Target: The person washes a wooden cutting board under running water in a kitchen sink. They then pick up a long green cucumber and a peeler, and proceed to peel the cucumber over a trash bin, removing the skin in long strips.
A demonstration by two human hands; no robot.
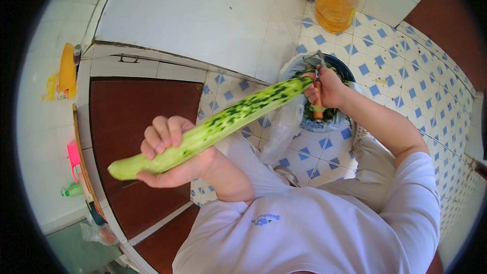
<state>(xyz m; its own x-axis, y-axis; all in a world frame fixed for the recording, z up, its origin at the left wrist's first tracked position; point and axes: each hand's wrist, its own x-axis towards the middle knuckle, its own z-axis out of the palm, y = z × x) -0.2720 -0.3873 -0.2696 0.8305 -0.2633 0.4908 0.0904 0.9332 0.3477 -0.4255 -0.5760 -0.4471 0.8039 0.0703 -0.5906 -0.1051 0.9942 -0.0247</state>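
A long cucumber-like vegetable [224, 121] slants across the middle of the view, its near end low on the left. My left hand [177, 156] grips it near that lower end, fingers over the top and thumb beneath. Most of its surface is pale and peeled; dark green patches of skin run along the upper half. My right hand [327, 87] holds a peeler with a wooden handle [318, 101] and a metal head, close beside the vegetable's far tip. Below it stands a lined waste bin [348, 70] with green peelings and leaves inside.
A large oil bottle [336, 9] with a yellow cap stands on the tiled floor [376, 80] by the wall. A clear plastic bag [279, 133] hangs from the bin. To the left are a brown cabinet door [144, 140], a pink item [73, 156] and a green bottle [72, 189].
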